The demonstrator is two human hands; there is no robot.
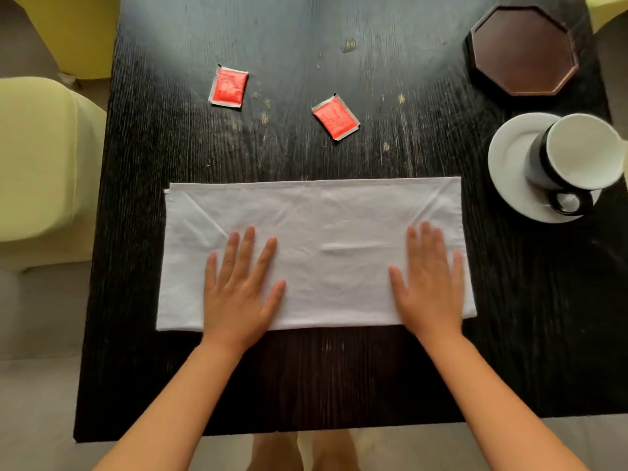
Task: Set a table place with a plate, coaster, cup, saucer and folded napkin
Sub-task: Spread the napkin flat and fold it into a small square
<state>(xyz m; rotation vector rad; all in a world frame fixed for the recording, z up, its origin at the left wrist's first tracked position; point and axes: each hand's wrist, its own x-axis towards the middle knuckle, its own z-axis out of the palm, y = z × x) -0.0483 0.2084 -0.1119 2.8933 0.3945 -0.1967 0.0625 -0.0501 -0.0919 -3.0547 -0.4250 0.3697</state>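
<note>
Both hands lay flat on the white napkin (316, 253), well apart from each other, fingers straight and spread, palms pressing the cloth onto the dark wooden table (339, 379). The left hand (239, 290) rested near the cloth's left end, the right hand (430, 283) near its right end, and neither pinched or gripped anything. The napkin stretched as a long rectangle under and between them, its near edge at the wrists and its far edge beyond the fingertips. It appeared to be folded over once, though the layers were hard to count from above.

Beyond the right hand and further to its right stood the white saucer (509, 158) with the cup (574, 158) on it, handle turned toward the person. Further off on that side sat the dark octagonal coaster (523, 51). Ahead of the hands, between them and the far edge, lay two red sachets (228, 86), apart from each other. No plate was in view.

As a judgement, the cloth would handle light, soft and limp: it would sag and crease if lifted by the middle, and might slide on the smooth wood. The sound hold would be a pinch at the two corners of one short end, carried across to meet the other, then smoothed flat. The cup and saucer looked breakable and called for a steadier grip.
</note>
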